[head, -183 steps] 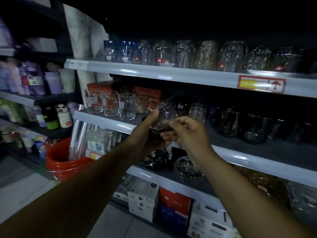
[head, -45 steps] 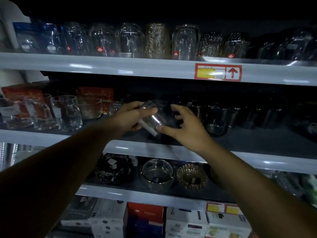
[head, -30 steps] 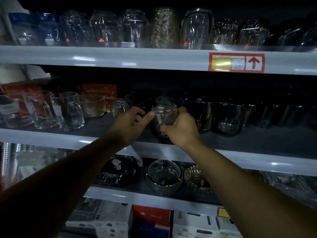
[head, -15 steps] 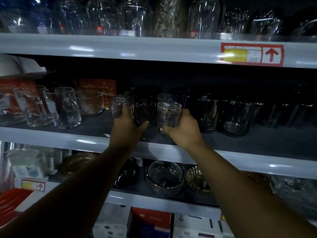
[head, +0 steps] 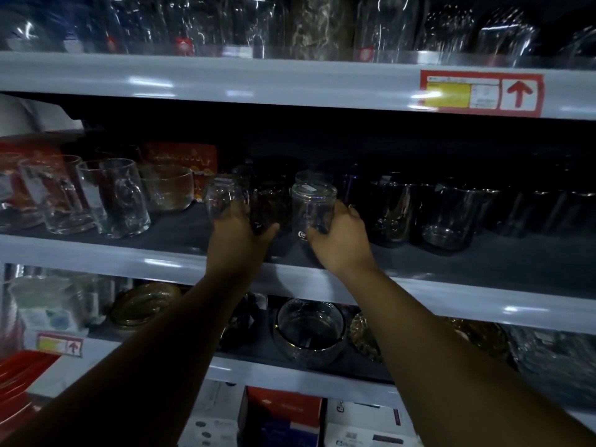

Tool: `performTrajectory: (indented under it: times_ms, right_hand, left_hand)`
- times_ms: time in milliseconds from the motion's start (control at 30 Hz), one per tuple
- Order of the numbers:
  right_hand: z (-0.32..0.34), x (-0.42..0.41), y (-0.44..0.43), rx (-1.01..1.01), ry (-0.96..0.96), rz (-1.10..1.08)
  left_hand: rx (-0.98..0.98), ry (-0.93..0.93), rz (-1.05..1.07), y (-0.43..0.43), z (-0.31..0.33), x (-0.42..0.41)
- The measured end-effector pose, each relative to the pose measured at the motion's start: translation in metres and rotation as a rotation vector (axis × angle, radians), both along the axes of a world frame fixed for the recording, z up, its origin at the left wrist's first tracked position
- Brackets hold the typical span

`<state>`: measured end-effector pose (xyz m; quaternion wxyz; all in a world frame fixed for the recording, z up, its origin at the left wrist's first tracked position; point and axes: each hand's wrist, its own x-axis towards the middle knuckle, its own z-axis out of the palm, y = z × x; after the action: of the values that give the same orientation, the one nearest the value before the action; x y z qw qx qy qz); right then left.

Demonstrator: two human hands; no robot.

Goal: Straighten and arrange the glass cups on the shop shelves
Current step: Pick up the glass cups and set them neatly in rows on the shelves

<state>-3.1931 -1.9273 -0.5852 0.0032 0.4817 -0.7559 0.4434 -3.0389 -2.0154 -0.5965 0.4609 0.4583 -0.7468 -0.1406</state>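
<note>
Forearms reach over the front edge of the middle shelf [head: 96, 250]; right hand [head: 342, 243] grasps an inverted cup [head: 312, 204], left hand [head: 237, 240] grasps a smaller cup [head: 222, 193].

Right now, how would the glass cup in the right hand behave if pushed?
The glass cup is clear, smooth glass: probably rigid, breakable and slippery. Taller than wide, it might tip if the right hand pushes near its top.

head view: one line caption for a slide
Left hand grips the smaller glass cup, right hand grips the stickered glass cup, both at the middle shelf.
</note>
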Motion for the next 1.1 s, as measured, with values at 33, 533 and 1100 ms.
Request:
performTrajectory:
  times_ms: [33, 533, 1100]
  right_hand:
    - [0.000, 0.000, -0.001, 0.013, 0.004, -0.008]
    - [0.020, -0.011, 0.039, 0.056, 0.131, 0.067]
    - [0.077, -0.069, 0.091, 0.248, 0.414, -0.016]
  left_hand:
    - [0.004, -0.007, 0.001, -0.001, -0.001, 0.000]
    - [-0.246, -0.096, -0.230, 0.024, 0.015, 0.005]
    - [-0.029, -0.160, -0.524, 0.104, 0.031, -0.091]
